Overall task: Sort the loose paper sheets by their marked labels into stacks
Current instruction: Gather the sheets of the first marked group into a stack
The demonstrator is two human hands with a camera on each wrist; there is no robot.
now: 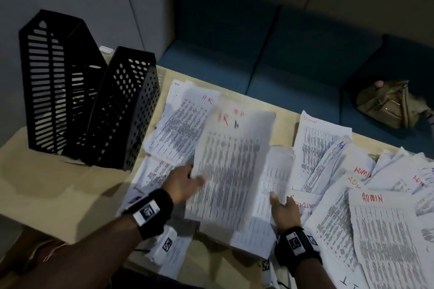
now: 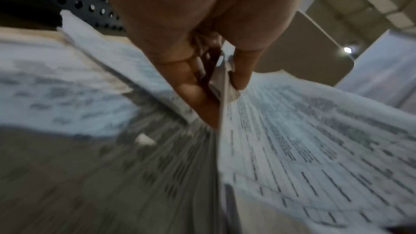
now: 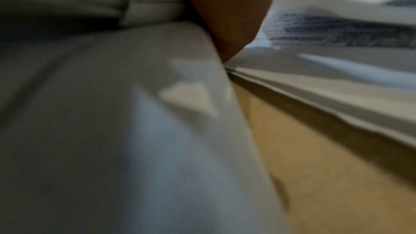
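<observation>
Printed paper sheets with red hand-written labels cover the wooden table (image 1: 285, 107). My left hand (image 1: 195, 177) pinches the left edge of a blurred sheet marked HR (image 1: 231, 166), lifted above the table; the left wrist view shows thumb and fingers (image 2: 242, 76) clamped on that sheet's edge (image 2: 292, 140). Behind it lies the HR stack (image 1: 180, 119). My right hand (image 1: 280, 198) holds the lower corner of a second sheet (image 1: 278, 171), which fills the blurred right wrist view as a white sheet (image 3: 157, 140) beside one finger (image 3: 236, 38). ADMIN-marked sheets (image 1: 385, 230) spread to the right.
Two black perforated file holders (image 1: 58, 82) (image 1: 126, 105) stand at the table's left on flat cardboard (image 1: 47, 190). A blue sofa (image 1: 270, 54) runs behind the table, with a tan bag (image 1: 389, 103) on it. More sheets lie under my left wrist.
</observation>
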